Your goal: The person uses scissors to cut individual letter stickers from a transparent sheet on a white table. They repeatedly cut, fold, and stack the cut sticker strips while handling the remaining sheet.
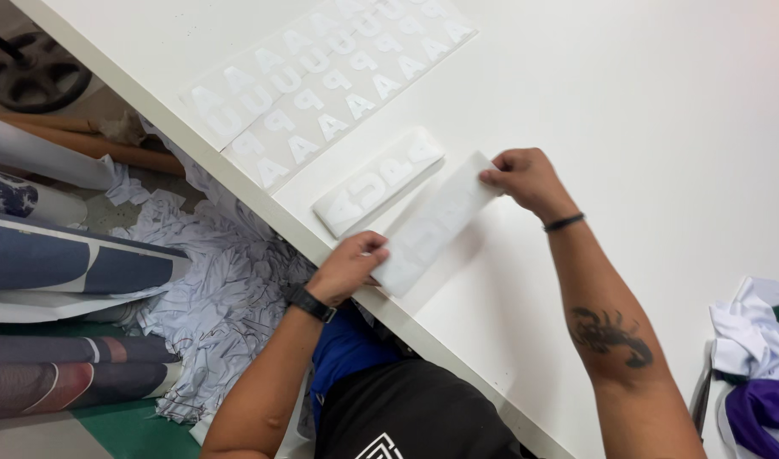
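The white strip lay lifted over the table edge, its long axis slanting from the left hand, which pinched its near end, up to the right hand, which pinched its far end, just beside a second strip

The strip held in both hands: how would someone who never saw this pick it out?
On the white table, near its front edge, a narrow white strip is held up between the left hand and right hand. The similar strip beside it lies flat, untouched.
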A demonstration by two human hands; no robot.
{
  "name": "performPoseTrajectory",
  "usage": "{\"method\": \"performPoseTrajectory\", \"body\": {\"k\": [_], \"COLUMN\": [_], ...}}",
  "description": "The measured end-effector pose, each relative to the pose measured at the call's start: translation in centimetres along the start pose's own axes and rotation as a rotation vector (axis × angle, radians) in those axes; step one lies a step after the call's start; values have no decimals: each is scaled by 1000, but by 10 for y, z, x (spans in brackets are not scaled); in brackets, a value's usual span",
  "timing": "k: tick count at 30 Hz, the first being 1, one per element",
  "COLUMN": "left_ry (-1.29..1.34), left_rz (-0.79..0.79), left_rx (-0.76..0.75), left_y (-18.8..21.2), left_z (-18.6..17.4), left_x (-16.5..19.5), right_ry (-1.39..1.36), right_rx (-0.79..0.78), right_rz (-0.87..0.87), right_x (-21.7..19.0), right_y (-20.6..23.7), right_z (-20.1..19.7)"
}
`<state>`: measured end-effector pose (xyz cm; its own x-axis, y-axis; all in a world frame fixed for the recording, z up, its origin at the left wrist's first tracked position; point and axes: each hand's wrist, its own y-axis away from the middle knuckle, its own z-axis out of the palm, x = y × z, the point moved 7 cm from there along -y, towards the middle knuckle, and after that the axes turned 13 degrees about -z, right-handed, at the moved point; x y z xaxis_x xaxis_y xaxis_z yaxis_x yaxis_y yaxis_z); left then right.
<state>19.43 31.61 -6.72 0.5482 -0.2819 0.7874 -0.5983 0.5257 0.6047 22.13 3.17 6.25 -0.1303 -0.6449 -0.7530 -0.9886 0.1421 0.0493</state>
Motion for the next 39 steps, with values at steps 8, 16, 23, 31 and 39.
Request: {"method": "performPoseTrajectory", "body": {"k": [8,16,23,31,39], "left_ry": [-403,-631,-935,-1080,-1063], "left_rz": [243,262,629,325,259], "left_rx": [871,1003,1033,793,738], "left_y": [3,-20,0,-30,-34], "left_z": [-90,-90,-64,-59,-63], "left_x": [45,48,74,68,67], "right_ry": [-40,203,486,744,802], "right_rx": [-79,-101,-149,-662,-668], "right_rz": [3,-17,-369,-413,-424], "right_x": [-32,-15,-15,-18,-9], "right_y": [-84,-116,-120,-132,-141], "right_z": [62,76,75,109,116]}}
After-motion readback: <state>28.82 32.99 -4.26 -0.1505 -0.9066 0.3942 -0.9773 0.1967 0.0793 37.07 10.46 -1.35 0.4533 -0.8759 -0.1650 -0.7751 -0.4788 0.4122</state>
